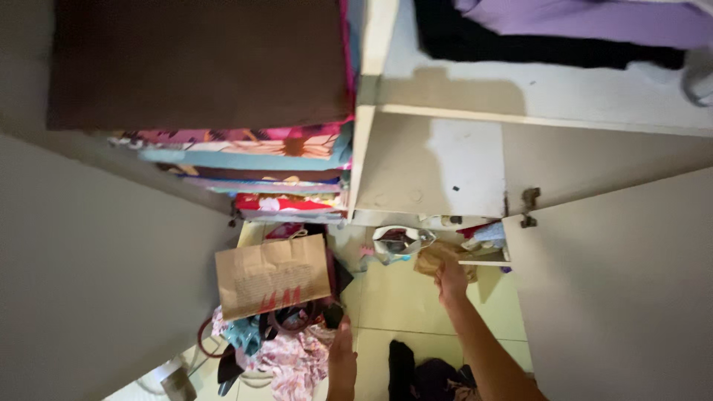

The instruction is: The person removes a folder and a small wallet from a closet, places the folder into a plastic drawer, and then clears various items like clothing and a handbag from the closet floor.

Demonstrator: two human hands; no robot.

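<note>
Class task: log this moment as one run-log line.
right hand: on tan cloth | left hand: low, near paper bag | wardrobe doors: open

Matt brown paper bag [272,276]; soft folded printed cloth [245,160]; smooth matt painted cupboard door [616,297]; glossy floor tiles [394,301]

White wardrobe [445,171] with open doors [616,282] over pale floor tiles [394,301].

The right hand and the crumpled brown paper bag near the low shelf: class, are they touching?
Touching. The head view shows the right hand with its fingers closed on the lower edge of the crumpled brown paper bag, no gap between them.
</note>
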